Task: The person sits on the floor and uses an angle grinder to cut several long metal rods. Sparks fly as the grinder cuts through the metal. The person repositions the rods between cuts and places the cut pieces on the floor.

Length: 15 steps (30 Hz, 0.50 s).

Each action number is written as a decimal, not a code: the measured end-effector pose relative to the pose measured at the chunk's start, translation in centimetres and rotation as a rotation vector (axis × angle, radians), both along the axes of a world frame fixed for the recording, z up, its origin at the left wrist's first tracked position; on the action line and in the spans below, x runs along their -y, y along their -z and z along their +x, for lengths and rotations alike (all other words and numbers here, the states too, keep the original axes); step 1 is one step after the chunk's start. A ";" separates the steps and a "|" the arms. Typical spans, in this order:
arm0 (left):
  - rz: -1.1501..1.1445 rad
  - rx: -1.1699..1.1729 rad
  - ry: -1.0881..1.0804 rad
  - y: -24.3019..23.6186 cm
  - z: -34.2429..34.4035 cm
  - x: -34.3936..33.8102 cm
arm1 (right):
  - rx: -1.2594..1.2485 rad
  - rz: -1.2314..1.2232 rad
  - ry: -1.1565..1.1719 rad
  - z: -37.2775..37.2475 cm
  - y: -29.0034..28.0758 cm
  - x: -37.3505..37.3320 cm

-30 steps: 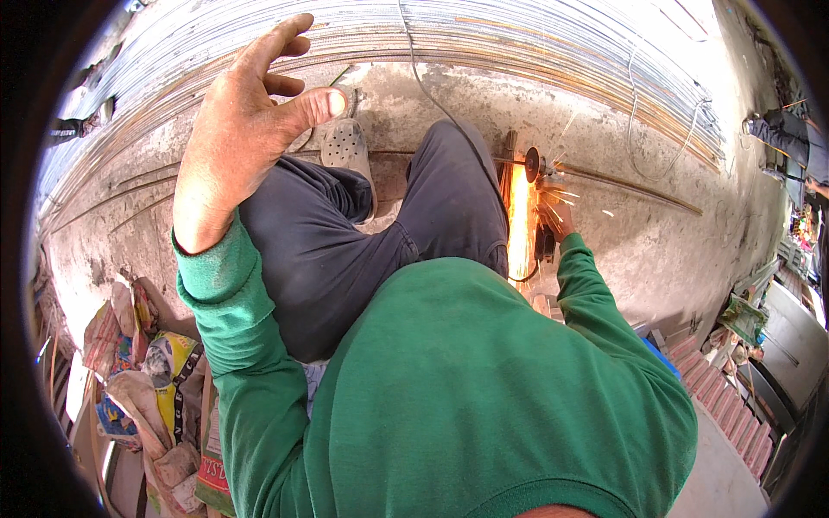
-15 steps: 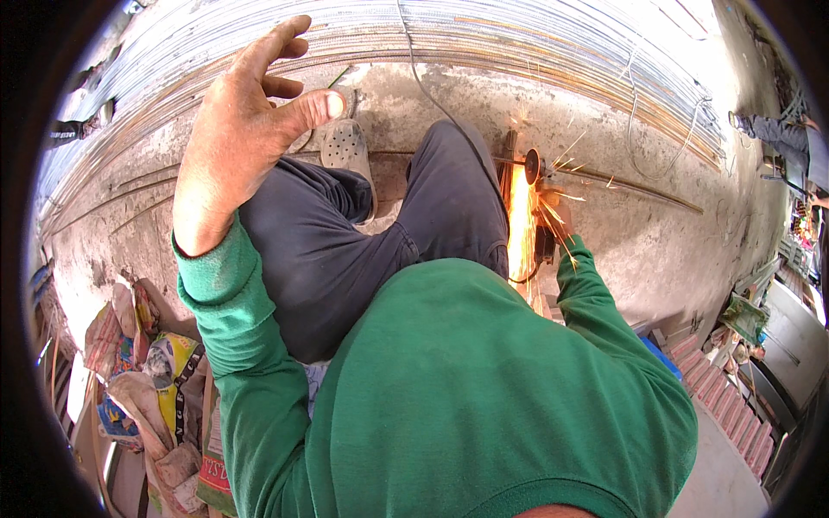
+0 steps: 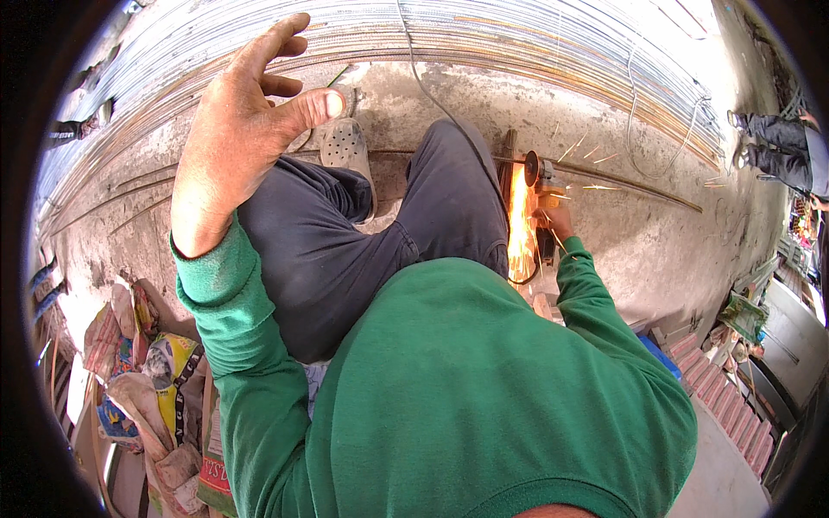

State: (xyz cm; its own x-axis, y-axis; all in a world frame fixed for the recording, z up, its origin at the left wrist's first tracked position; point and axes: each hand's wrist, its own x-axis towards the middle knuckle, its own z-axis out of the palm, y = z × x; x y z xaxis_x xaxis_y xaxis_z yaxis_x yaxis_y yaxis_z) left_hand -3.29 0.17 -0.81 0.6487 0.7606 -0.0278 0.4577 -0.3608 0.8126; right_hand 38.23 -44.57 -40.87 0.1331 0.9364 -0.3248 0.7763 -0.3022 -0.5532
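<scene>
My left hand (image 3: 237,151) is raised over my bent left leg, fingers apart and curved, holding nothing. My right hand (image 3: 555,219) grips an angle grinder (image 3: 547,198) at my right side. Its dark cutting disc (image 3: 532,167) meets a long thin steel bar (image 3: 649,192) lying crosswise on the concrete, over a dark wooden piece (image 3: 509,138). A bright orange stream of sparks pours toward me from the disc, and stray sparks fly right. The exact contact of disc and bar is hidden by glare. A grey clog (image 3: 343,145) shows beside my knees.
Long bundled rebars (image 3: 535,39) span the back, crossed by a dark cable (image 3: 414,69). Crumpled sacks (image 3: 164,406) lie at lower left, a pink ribbed stack (image 3: 717,397) at lower right. A co-worker's legs (image 3: 773,155) are at the far right.
The stray sparks have shifted and thinned around the grinder. The co-worker's legs at the right have moved further into view. My hands stay in nearly the same places.
</scene>
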 end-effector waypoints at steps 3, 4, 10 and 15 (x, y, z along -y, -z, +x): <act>-0.001 -0.004 -0.003 -0.1 0.0 0.0 | 0.038 -0.071 0.230 -0.2 1.8 0.5; -0.010 0.008 0.002 0.0 0.0 -0.1 | 0.004 -0.123 0.396 -0.1 2.0 0.8; 0.019 -0.014 -0.012 -0.3 -0.5 0.2 | -0.575 -0.216 1.036 -4.8 -5.9 -4.8; 0.012 -0.011 -0.003 -0.1 -0.3 0.0 | -0.586 -0.092 0.902 -5.4 -8.4 -5.1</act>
